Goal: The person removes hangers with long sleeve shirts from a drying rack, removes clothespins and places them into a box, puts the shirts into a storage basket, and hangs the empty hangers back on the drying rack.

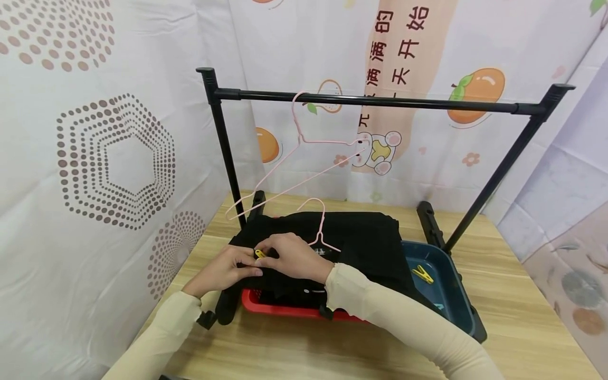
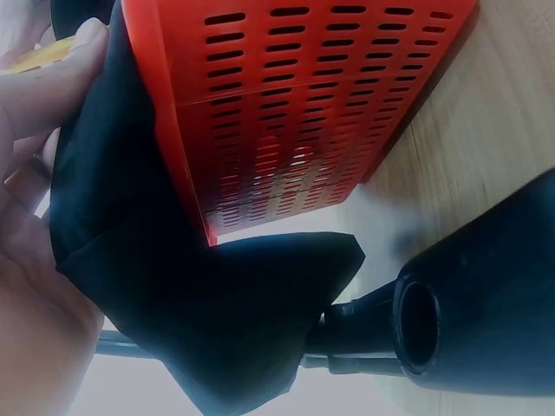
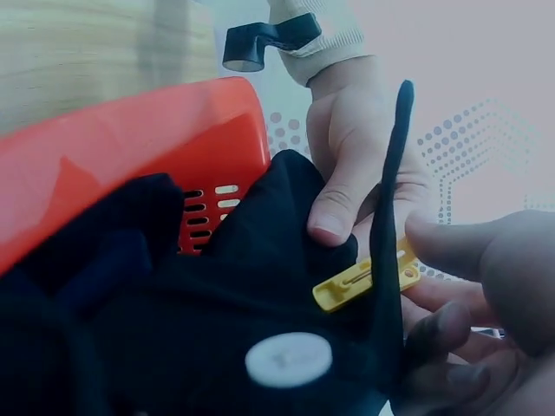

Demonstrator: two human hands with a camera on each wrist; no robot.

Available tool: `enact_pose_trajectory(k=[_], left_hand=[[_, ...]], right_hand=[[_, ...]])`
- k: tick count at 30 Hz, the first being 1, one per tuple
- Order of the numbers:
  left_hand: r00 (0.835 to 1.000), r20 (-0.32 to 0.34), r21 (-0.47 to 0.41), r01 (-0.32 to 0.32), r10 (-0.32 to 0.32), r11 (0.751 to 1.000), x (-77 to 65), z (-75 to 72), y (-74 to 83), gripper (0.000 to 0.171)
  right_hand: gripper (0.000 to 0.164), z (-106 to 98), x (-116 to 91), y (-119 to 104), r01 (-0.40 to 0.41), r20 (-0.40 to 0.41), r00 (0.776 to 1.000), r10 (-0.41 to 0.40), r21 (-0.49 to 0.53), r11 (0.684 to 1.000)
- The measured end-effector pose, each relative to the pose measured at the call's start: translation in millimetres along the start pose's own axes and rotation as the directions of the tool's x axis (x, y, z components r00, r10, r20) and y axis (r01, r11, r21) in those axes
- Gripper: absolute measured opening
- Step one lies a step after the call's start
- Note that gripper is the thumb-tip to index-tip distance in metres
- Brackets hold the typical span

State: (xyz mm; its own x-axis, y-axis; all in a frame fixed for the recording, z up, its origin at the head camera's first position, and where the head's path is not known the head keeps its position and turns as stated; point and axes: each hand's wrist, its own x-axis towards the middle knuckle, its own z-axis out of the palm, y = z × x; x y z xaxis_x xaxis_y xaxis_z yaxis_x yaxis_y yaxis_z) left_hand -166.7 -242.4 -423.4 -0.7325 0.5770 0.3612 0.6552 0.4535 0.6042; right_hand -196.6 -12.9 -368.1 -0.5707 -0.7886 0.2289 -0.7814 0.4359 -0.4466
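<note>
A black garment lies spread over a red basket, with the hook of a pink hanger standing up out of its middle. At the garment's left end, my left hand pinches the cloth between thumb and fingers. My right hand comes in beside it and pinches one end of a yellow clothespin. The clothespin lies across a raised black edge of the cloth in the right wrist view. Below it, a white oval patch shows on the dark fabric.
A black rack's crossbar spans above the garment, and a second pink hanger hangs from it. To the right, a blue tray holds another yellow clothespin. Black rack feet rest on the wooden table.
</note>
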Motion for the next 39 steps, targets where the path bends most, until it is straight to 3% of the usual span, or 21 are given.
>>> enact_pose_trajectory(k=[5,9,18,25,30,39], left_hand=[[1.0,0.004,0.012,0.005,-0.006,1.0,0.1,-0.3,0.2,0.01],[1.0,-0.001,0.006,-0.004,0.004,1.0,0.3,-0.1,-1.2,0.012],[0.999,-0.03,-0.006,-0.037,0.036,0.999,0.7,1.3,0.9,0.023],[0.999,-0.022,-0.012,-0.025,0.024,1.0,-0.3,0.6,0.4,0.014],[1.0,-0.013,-0.009,-0.028,0.028,1.0,1.1,1.8,-1.9,0.019],[0.999,-0.03,0.006,-0.037,0.037,0.999,0.7,1.6,0.1,0.02]], right_hand=[[0.033,0.3,-0.4,-0.7,0.012,-0.003,1.0,-0.012,-0.015,1.0],[0.027,3.2,-3.1,-1.8,0.051,-0.068,0.996,-0.053,-0.041,0.998],[0.01,13.5,-7.0,-4.4,0.163,-0.25,0.953,-0.173,-0.062,0.985],[0.005,19.4,-5.5,-0.4,0.194,-0.34,0.924,-0.176,0.017,0.981],[0.004,19.6,-2.0,-1.4,0.204,-0.391,0.907,-0.153,0.092,0.975],[0.006,17.8,-3.2,-8.0,0.218,-0.402,0.903,-0.151,0.125,0.968]])
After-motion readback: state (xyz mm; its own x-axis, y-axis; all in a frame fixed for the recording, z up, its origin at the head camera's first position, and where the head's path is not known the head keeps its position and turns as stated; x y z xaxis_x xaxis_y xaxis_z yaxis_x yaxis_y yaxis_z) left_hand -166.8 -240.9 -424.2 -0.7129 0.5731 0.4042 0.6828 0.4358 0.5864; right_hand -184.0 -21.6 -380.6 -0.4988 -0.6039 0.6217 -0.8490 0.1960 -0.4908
